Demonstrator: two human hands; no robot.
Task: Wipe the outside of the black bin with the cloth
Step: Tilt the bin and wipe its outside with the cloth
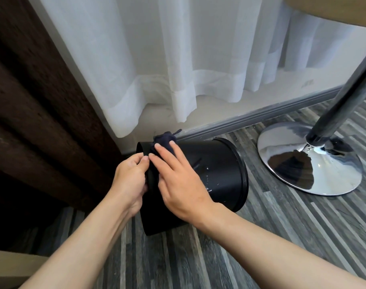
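Two hands: left hand [130,176] curls round the edge of the seemingly light, slick black plastic bin [215,163], right hand [182,180] flat-presses soft navy cloth [165,140].

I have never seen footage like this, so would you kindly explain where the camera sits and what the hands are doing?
There is no machine: one camera, worn on a person's head, looks down at their bare hands. A black bin is tipped on its side on the striped floor. The left hand grips the bin's edge, and the right hand presses a dark cloth against its outer wall. A chrome pedestal base stands to the right; a white curtain hangs behind.
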